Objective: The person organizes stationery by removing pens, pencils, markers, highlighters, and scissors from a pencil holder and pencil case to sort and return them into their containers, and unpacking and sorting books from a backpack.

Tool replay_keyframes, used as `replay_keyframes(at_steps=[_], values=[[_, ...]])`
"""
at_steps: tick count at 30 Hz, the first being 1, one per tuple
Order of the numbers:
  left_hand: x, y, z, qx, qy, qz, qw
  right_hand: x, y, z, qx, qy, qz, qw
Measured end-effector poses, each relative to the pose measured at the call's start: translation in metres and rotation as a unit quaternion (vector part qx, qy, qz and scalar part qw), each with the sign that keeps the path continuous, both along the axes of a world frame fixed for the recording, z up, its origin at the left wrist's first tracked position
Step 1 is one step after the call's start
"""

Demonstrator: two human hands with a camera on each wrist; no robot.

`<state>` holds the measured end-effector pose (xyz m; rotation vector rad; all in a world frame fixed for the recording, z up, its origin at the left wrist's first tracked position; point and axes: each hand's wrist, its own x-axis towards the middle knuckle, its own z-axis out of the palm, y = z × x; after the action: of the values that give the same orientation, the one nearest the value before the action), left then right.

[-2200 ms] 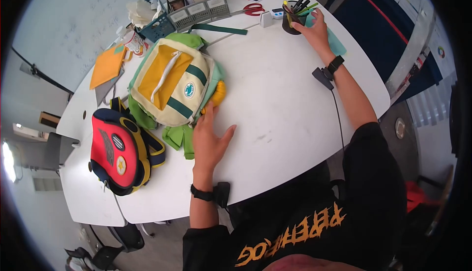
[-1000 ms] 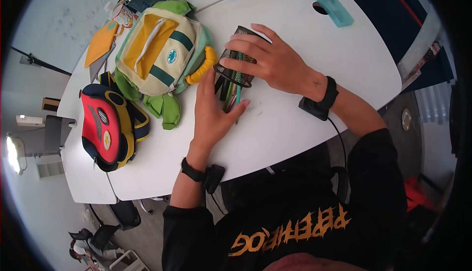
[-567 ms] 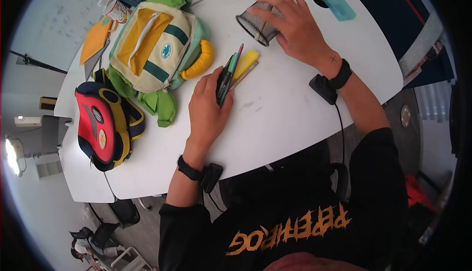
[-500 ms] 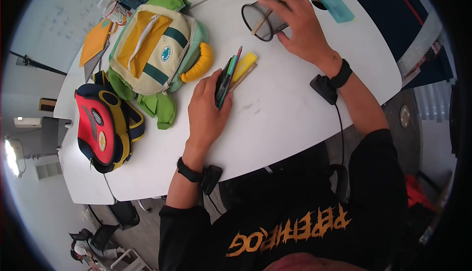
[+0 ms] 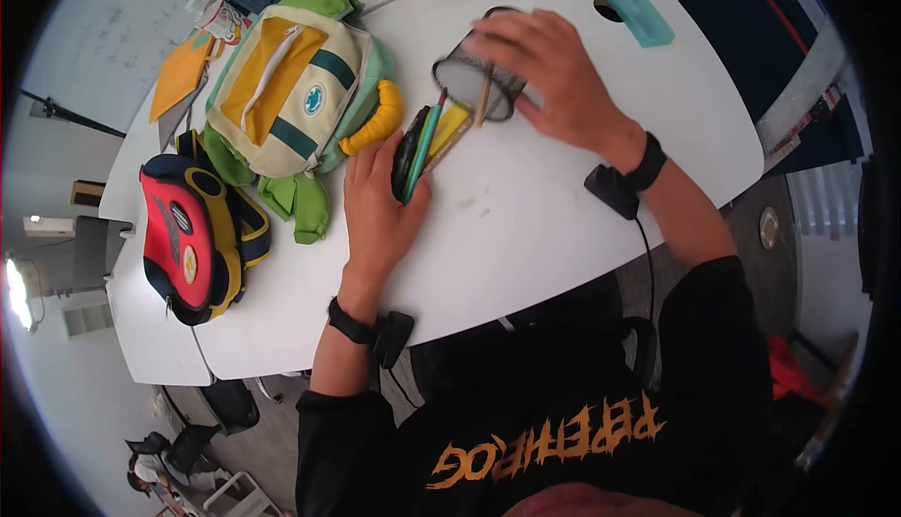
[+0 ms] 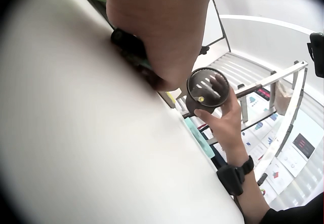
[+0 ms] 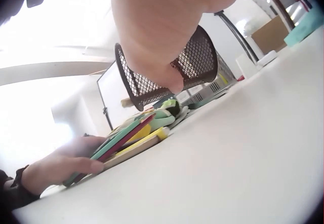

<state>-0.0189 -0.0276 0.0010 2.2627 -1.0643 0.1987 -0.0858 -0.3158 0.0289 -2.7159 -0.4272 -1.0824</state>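
Note:
Against several pens (image 5: 417, 153) on the white table, the left hand (image 5: 380, 207) has its fingers curled round black and green ones; a yellow marker (image 5: 450, 129) lies beside them. The right hand (image 5: 563, 71) grips a black mesh pen cup (image 7: 200, 57), tipped on its side above the table, its mouth toward the pens. A thin brown stick (image 5: 484, 99) shows at the cup's mouth. In the left wrist view the cup's round opening faces the camera, with a small yellow tip (image 6: 201, 99) inside.
Left of the pens lie a cream and green backpack (image 5: 300, 95) and a red and navy bag (image 5: 188, 245). A teal case (image 5: 627, 1) is at the back right, beside a table hole (image 5: 606, 7). An orange envelope (image 5: 180, 78) sits at the far left.
The right hand carried the cup from the back right and tipped it; pens came out beside the left hand. Since half a second ago the cup has moved left, nearer the pens.

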Motion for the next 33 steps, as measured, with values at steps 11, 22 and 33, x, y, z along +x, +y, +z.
replay_keyframes(at_steps=[11,22,33], values=[[-0.003,-0.002,-0.002,-0.013,0.001,-0.002,1.0,0.001,0.023,-0.004,-0.1,-0.037,-0.003,0.994],[-0.01,-0.002,-0.002,0.006,0.023,0.016,1.0,0.006,-0.01,-0.01,0.143,-0.011,-0.064,0.988],[-0.011,-0.002,0.01,0.033,0.078,0.029,0.996,0.031,-0.073,-0.058,0.325,0.105,-0.122,0.932]])
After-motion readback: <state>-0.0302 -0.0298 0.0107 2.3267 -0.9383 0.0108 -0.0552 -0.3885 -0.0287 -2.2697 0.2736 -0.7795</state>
